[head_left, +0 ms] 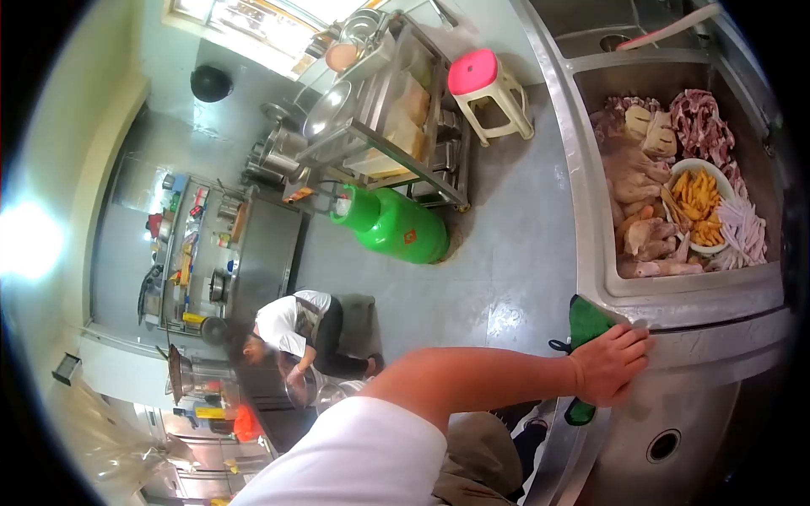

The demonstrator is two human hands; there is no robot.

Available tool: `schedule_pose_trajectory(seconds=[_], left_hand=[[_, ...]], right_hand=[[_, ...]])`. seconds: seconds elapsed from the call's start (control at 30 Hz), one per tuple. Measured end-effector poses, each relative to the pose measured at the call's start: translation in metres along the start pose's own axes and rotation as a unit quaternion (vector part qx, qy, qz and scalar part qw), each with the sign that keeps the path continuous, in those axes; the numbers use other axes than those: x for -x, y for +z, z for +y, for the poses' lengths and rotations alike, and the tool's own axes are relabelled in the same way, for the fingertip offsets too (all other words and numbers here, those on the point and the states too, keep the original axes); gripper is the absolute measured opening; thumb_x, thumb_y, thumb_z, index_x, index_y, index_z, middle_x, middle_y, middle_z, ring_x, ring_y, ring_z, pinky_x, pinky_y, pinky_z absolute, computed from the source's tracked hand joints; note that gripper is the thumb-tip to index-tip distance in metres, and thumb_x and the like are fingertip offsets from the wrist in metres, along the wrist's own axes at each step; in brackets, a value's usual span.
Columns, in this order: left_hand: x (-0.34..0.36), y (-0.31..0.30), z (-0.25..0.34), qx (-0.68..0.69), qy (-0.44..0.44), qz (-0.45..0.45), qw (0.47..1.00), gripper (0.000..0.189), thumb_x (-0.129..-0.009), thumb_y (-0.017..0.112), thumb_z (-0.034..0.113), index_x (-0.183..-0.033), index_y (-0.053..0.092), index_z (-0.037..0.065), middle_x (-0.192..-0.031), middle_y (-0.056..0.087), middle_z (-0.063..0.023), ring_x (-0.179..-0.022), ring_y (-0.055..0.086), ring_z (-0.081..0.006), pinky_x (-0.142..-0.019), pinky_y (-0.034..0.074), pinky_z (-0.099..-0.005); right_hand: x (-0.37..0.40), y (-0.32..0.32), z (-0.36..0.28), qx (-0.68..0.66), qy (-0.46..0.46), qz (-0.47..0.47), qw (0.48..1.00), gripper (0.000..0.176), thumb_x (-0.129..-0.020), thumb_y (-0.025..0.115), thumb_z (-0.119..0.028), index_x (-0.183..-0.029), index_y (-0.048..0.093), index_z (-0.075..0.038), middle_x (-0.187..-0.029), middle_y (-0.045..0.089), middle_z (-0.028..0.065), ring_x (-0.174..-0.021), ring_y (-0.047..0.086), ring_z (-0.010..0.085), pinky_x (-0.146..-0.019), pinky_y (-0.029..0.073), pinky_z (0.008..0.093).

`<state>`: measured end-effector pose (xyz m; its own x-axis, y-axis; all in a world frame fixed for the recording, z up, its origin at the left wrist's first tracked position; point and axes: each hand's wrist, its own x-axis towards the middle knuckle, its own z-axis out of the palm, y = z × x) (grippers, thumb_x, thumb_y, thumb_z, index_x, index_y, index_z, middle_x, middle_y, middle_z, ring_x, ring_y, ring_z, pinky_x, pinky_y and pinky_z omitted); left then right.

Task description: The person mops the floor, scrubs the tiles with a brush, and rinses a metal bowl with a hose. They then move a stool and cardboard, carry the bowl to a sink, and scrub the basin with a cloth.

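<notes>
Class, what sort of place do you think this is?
Most likely a commercial kitchen: a steel sink full of raw meat, a green gas cylinder and a steel rack of pans.

The green cloth is lying bunched over the corner of the steel sink rim — one thick fold is showing above the left hand, which is pressing on its middle, and a darker end is hanging down the edge below.
</notes>
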<state>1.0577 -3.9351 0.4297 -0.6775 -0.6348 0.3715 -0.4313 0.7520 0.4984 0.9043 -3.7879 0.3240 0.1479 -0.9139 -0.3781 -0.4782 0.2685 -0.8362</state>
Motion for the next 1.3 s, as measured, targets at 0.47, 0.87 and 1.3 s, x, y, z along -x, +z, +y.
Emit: schedule_pose_trajectory(seconds=[0.47, 0.87, 1.3], left_hand=[[0.017, 0.018, -0.026, 0.004, -0.049, -0.05, 0.998, 0.04, -0.068, 0.067, 0.024, -0.101, 0.062, 0.002, -0.099, 0.061, -0.0177, -0.086, 0.056, -0.0365, -0.077, 0.043, -0.0471], [-0.015, 0.008, -0.01, -0.119, 0.046, -0.132, 0.983, 0.037, -0.078, 0.051, 0.021, -0.108, 0.055, 0.0, -0.124, 0.054, -0.0225, -0.111, 0.052, -0.0431, -0.093, 0.038, -0.0508], [-0.018, 0.013, -0.004, -0.109, 0.07, -0.17, 0.977, 0.042, -0.079, 0.048, 0.023, -0.11, 0.053, -0.006, -0.12, 0.049, -0.0291, -0.102, 0.05, -0.0462, -0.089, 0.039, -0.0527]], right_hand=[[0.219, 0.02, 0.147, -0.105, 0.449, 0.006, 0.888, 0.033, -0.092, 0.045, -0.023, -0.112, 0.056, 0.0, -0.112, 0.056, 0.0191, -0.1, 0.053, 0.0299, -0.087, 0.042, 0.0434], [-0.121, 0.067, 0.073, -0.673, 0.279, 0.235, 0.644, 0.04, -0.094, 0.042, -0.034, -0.119, 0.052, -0.005, -0.114, 0.056, 0.0138, -0.101, 0.051, 0.0275, -0.083, 0.044, 0.0452], [-0.186, -0.111, 0.16, -0.289, 0.191, 0.641, 0.685, 0.033, -0.097, 0.034, -0.025, -0.113, 0.051, -0.002, -0.11, 0.056, 0.0196, -0.102, 0.053, 0.0331, -0.087, 0.044, 0.046]])
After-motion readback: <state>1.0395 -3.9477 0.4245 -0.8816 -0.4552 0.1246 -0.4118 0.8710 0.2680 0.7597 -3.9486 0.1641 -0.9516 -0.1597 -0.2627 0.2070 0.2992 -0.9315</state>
